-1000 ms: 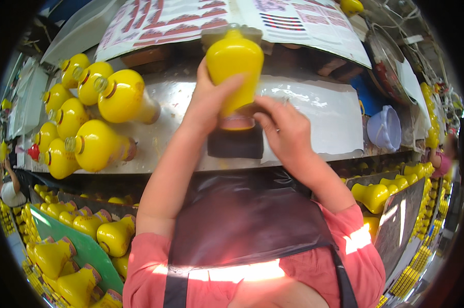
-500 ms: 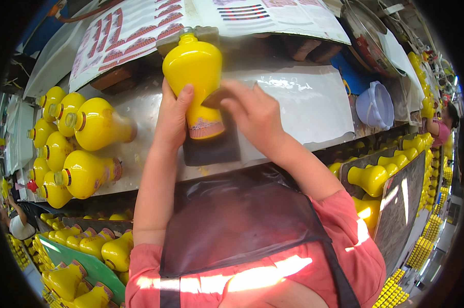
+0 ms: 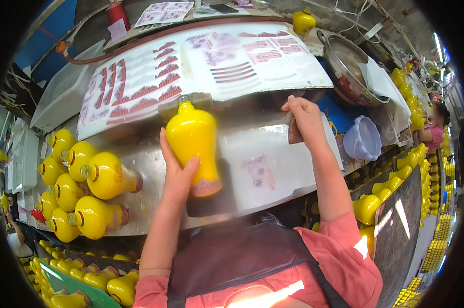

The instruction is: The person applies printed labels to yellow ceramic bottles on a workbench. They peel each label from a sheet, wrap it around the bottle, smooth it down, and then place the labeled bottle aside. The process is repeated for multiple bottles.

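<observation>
A glossy yellow bottle (image 3: pixel 192 134) leans on the work table, its clear glass neck against a dark block. A reddish patterned band circles its narrow end. My left hand (image 3: pixel 178 177) is closed on the bottle's left side, thumb across the front. Off to the right, my right hand (image 3: pixel 306 120) pinches a thin dark-brown flat scraper (image 3: pixel 295 133) above the white sheet. A purple-pink patterned decal (image 3: pixel 259 170) lies on that wet-looking white sheet (image 3: pixel 237 151), between the bottle and my right hand.
Several yellow bottles (image 3: pixel 104 175) lie at the left. A tilted white board (image 3: pixel 201 66) beyond holds rows of red and purple decals. A lavender bucket (image 3: pixel 362 137) and large metal pan (image 3: pixel 352 69) stand right. Racks of bottles (image 3: pixel 368 208) flank me; another person (image 3: pixel 436 131) is far right.
My right hand has moved away from the bottle to the right with the scraper. The decal on the white sheet now shows. The view has shifted, revealing more of the board; my left hand keeps the bottle.
</observation>
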The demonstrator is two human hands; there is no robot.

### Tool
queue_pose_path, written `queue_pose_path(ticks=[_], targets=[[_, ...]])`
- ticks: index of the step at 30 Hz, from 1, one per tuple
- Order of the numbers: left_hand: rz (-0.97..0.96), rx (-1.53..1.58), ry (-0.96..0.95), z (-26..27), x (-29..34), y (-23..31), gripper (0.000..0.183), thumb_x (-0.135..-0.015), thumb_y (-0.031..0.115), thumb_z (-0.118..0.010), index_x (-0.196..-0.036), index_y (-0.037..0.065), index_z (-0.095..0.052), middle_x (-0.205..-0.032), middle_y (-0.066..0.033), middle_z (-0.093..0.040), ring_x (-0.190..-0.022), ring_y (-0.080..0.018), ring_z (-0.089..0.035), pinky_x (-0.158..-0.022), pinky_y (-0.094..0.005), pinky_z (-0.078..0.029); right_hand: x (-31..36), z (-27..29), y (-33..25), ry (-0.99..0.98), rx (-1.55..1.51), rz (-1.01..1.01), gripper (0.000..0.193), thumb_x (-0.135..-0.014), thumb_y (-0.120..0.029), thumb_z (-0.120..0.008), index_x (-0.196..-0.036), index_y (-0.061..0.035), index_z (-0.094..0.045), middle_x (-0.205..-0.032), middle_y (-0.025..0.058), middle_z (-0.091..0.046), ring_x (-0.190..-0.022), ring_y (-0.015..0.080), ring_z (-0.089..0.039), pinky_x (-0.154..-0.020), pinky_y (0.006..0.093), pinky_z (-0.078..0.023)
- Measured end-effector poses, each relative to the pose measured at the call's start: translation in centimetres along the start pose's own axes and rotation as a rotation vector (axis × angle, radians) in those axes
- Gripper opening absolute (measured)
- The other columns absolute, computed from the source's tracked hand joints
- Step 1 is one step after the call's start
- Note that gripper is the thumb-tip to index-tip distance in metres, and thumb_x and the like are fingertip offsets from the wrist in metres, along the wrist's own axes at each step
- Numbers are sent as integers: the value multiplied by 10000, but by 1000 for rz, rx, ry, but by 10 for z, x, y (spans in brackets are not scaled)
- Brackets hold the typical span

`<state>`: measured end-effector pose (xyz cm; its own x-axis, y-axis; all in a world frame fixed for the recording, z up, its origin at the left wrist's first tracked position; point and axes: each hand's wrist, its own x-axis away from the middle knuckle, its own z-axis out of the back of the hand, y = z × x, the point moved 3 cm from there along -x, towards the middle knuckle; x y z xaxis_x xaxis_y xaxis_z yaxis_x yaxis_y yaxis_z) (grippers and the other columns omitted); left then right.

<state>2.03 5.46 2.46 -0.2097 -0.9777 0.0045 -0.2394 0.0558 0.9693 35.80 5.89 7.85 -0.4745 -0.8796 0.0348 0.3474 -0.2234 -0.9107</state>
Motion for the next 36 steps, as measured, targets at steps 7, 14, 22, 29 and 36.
queue_pose_path(ticks=[7,14,22,29,36], targets=[[-25,-50,24,3,0,-8,1033,-888,50,-641,-1669,148,28,-1614,-178,-297,-1444,-307,-383,-1183,-427,-353,-63,2,-36,128,447,489,258,-899,-229,-666,-1047,-48,-777,-986,172,-746,-905,338,-712,-834,401,-545],[-20,23,29,3,-1,-6,1070,-831,62,-690,-1662,152,-21,-1569,-165,-350,-1424,-298,-409,-1166,-438,-380,-135,-48,-49,-65,834,502,343,-905,-145,-631,-1221,-81,-747,-1143,196,-703,-1060,382,-676,-961,438,-524],[-10,75,29,3,-1,-6,1083,-789,-8,-667,-1662,168,-52,-1545,-163,-378,-1400,-299,-445,-1133,-436,-426,-101,-32,-49,-169,1372,423,275,-1009,-184,-522,-1120,-57,-738,-1132,212,-672,-1005,387,-698,-884,471,-551],[-16,40,16,3,-3,-5,1092,-782,-28,-657,-1665,175,-48,-1551,-175,-375,-1403,-305,-445,-1136,-427,-425,-42,-14,-48,-61,1107,561,403,-916,-236,-698,-1281,-72,-656,-1125,208,-669,-973,392,-700,-853,457,-561],[-109,-66,-28,6,-4,-11,936,-977,99,-573,-1674,172,48,-1630,-197,-289,-1476,-308,-349,-1210,-406,-291,-51,-20,1,196,1188,781,376,-914,-220,-676,-1278,-126,-659,-1092,133,-707,-796,335,-728,-715,449,-582]])
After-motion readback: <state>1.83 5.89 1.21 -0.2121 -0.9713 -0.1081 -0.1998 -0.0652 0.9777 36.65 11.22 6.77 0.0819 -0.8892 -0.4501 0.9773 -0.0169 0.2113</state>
